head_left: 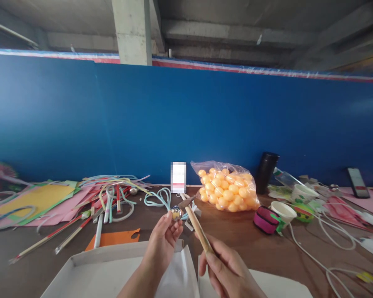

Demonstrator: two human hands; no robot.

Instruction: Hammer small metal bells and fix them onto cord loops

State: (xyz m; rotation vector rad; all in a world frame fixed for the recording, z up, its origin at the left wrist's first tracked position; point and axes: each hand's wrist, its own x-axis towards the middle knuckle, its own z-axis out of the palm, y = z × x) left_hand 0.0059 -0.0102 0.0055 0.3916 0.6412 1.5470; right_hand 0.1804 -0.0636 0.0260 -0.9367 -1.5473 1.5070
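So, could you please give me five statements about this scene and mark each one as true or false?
1. The left hand holds a shiny silver ball. True.
2. The right hand is empty. False: the right hand grips a long, wooden-handled tool.
3. The clear plastic bag contains blue balls. False: the bag contains orange balls.
4. A black cylindrical bottle stands right of the bag. True.
5. The tall partition behind the table is yellow. False: the partition is blue.

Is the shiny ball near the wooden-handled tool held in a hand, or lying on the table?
Held: the left hand has the shiny ball between thumb and fingers, beside the wooden-handled tool in the right hand.
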